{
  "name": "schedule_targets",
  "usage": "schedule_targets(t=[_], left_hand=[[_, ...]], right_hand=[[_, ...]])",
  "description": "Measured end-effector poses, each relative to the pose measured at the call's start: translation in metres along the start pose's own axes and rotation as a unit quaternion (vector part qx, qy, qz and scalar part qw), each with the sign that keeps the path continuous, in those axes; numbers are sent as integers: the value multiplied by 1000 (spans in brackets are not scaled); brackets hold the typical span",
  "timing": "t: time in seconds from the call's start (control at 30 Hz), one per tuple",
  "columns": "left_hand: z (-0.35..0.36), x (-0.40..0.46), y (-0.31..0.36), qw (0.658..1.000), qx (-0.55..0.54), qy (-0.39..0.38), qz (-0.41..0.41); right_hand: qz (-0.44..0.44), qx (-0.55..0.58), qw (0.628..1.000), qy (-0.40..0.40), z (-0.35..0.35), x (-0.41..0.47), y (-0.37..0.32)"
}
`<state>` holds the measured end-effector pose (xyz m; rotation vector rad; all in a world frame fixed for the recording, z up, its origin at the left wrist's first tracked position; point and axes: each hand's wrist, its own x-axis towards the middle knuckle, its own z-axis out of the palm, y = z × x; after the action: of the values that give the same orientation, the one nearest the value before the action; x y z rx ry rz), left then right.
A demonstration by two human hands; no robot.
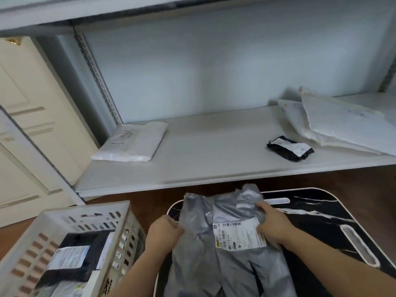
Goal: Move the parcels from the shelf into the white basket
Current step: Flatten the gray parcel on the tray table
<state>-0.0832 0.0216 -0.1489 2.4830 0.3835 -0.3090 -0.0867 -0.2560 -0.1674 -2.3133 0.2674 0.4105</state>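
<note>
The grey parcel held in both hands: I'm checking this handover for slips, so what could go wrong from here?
The grey parcel is limp and pinched only at its edges by the left hand and right hand, so it may sag or slip. The white basket sits off to the left and already holds a black parcel, so the trailing end could catch on the rim.

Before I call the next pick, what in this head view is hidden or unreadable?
- White slatted plastic basket: cut off by the left and bottom edges; contents only partly visible.
- Printed shipping label on the grey plastic mailer: text too small.
- Stacked white padded envelopes: cut by the right edge; count unclear.
</note>
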Motion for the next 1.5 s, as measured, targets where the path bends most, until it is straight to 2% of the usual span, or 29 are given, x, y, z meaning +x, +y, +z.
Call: schedule_targets(t=[0.03,0.1,0.3,0.47,0.6,0.77,0.9,0.93,1.0,1.07,1.13,1.23,1.33,1.5], left_hand=[[6,2,-2,999,21,25,5],[20,9,-6,1000,25,16,-10],[51,53,-8,999,0,22,-47],[67,84,-5,996,-23,2,-91],[83,87,-2,994,-54,33,-88],[81,89,-25,978,-100,123,-136],[83,85,-21,975,-86,116,-167],[83,81,-16,978,-56,135,-150],[82,68,-9,982,30,184,-35],[85,57,-8,973,95,174,114],[94,50,-8,958,169,126,196],[105,43,-14,927,267,75,254],[114,39,-24,901,326,50,283],[120,41,-34,901,332,36,278]], right_hand=[[9,-60,998,1,3,3,5],[34,-115,992,31,9,9,12],[96,-22,985,144,22,50,19],[150,30,978,145,33,87,18],[97,-22,984,148,50,106,17],[85,15,963,256,37,121,26],[47,-25,973,226,37,115,16],[25,-65,968,241,39,108,12],[-45,-138,952,268,45,92,7],[-96,-205,952,208,54,75,5],[-159,-263,942,136,68,60,7],[-239,-342,905,89,86,41,19],[-247,-376,892,44,96,34,29],[-239,-378,894,36,102,38,31]])
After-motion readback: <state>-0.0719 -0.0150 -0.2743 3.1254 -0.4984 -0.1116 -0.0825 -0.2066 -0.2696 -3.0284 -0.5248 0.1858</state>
